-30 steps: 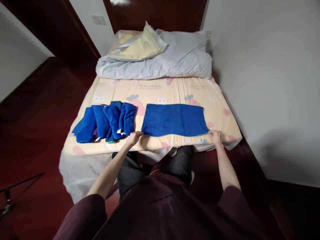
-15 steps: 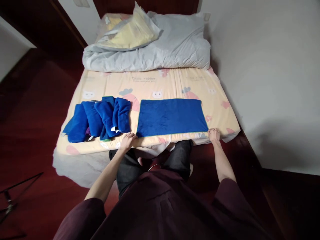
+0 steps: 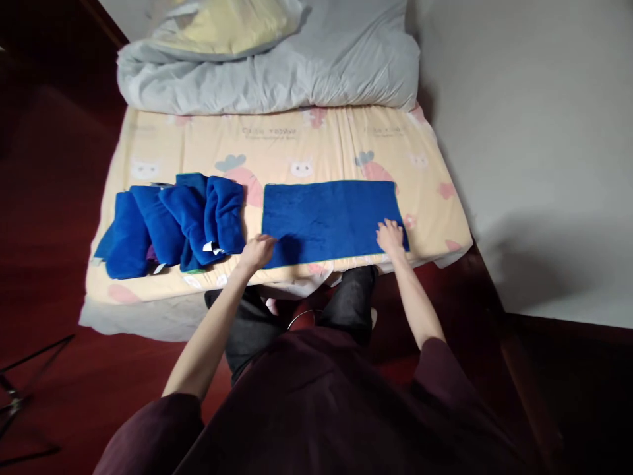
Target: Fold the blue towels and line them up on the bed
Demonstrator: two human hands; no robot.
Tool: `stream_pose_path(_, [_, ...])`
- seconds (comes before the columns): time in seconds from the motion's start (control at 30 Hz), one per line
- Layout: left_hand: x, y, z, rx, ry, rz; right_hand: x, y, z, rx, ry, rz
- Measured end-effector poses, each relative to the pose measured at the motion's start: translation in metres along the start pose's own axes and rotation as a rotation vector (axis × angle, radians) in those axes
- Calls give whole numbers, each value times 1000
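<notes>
A blue towel [image 3: 330, 214] with a thin green edge lies spread flat on the bed, its long side along the bed's front edge. By its left front corner hovers my left hand [image 3: 258, 253], fingers loosely extended, holding nothing and throwing a shadow on the cloth. My right hand [image 3: 390, 236] is open over the right front part of the towel, fingers apart; whether it presses on the cloth I cannot tell. To the left sits a row of folded blue towels [image 3: 173, 221], overlapping one another, with white tags and a bit of purple showing.
The bed's cream sheet [image 3: 316, 145] has rabbit and carrot prints. At its back lies a rolled grey quilt [image 3: 346, 72] with a yellow pillow [image 3: 232, 26] in clear wrapping. A wall [image 3: 534, 132] stands on the right. Black stand legs [image 3: 14, 399] are on the floor at left.
Both hands have let go of the towel's front corners. The right hand has moved inward over the cloth, and the left has lifted slightly. My view has tipped downward.
</notes>
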State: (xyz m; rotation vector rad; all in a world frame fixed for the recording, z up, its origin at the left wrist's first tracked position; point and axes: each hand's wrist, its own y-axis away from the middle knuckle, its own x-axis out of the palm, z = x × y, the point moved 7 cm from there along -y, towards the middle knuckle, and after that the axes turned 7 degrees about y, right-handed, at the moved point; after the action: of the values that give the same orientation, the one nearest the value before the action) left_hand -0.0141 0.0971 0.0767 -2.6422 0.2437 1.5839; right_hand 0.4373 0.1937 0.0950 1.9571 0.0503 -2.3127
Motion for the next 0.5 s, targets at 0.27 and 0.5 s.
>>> stream_pose_path(0.27, [63, -26, -41, -134, 267, -241, 68, 7, 244, -474, -414, -43])
stream_pose_path(0.5, [91, -12, -21, -134, 198, -245, 130, 24, 261, -491, -525, 104])
